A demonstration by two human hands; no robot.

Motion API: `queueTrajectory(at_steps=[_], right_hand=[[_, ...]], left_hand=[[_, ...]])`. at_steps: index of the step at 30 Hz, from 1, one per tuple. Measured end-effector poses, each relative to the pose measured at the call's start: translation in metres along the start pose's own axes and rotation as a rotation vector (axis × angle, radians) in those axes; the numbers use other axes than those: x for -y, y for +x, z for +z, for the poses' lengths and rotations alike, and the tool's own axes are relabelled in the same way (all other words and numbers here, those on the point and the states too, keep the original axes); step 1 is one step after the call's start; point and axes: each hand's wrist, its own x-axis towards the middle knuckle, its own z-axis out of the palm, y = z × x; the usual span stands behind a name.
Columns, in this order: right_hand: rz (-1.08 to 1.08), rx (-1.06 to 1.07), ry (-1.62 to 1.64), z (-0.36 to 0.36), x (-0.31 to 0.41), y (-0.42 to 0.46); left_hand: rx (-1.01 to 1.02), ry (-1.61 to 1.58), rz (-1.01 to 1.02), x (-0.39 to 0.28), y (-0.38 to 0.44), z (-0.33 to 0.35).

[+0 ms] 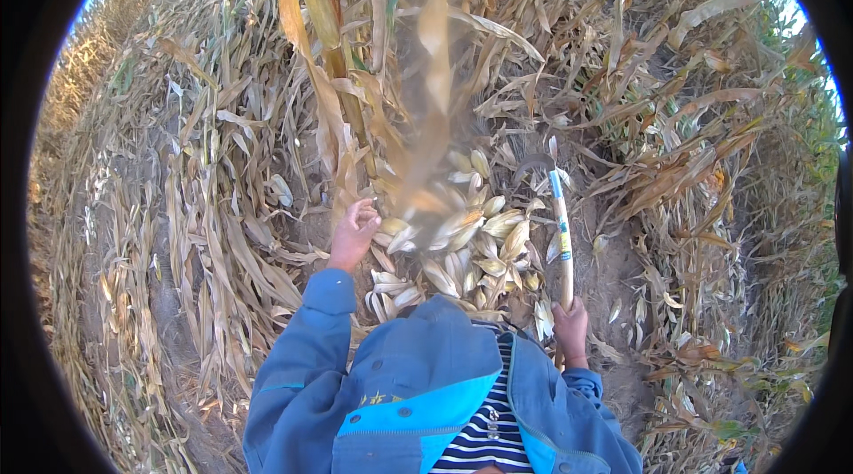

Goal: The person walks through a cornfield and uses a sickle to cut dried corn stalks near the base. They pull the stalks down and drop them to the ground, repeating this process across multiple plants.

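My right hand (571, 327) grips the wooden handle of a sickle (565, 254); its curved blade lies at the far end, pointing left. My left hand (355, 227) is half curled, with its fingers apart, at the left edge of a pile of husked-over corn ears (493, 234). Right beyond it stands a dry corn stalk (326, 27) with hanging leaves; the hand does not clearly grip it. A blurred dry corn leaf (436, 67) hangs close to the camera and hides part of the pile.
Cut corn stalks (213, 207) lie in a thick row at the left. More dry stalks and leaves (693, 161) spread over the right side. Bare soil (610, 287) with scattered husks shows right of the sickle. Uncut dry plants (73, 81) stand at the far left.
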Motion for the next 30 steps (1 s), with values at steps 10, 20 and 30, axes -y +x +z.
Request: queueTrajectory(at_steps=[10, 20, 30], right_hand=[[0.278, 0.331, 0.484, 0.007, 0.085, 0.053], [0.139, 0.468, 0.477, 0.069, 0.123, 0.162], [0.490, 1.055, 0.769, 0.276, 0.129, 0.297]], left_hand=[[-0.106, 0.026, 0.087, -0.054, 0.031, -0.023], [-0.484, 0.256, 0.233, -0.099, 0.068, -0.047], [-0.626, 0.394, 0.104, -0.081, 0.184, -0.040]])
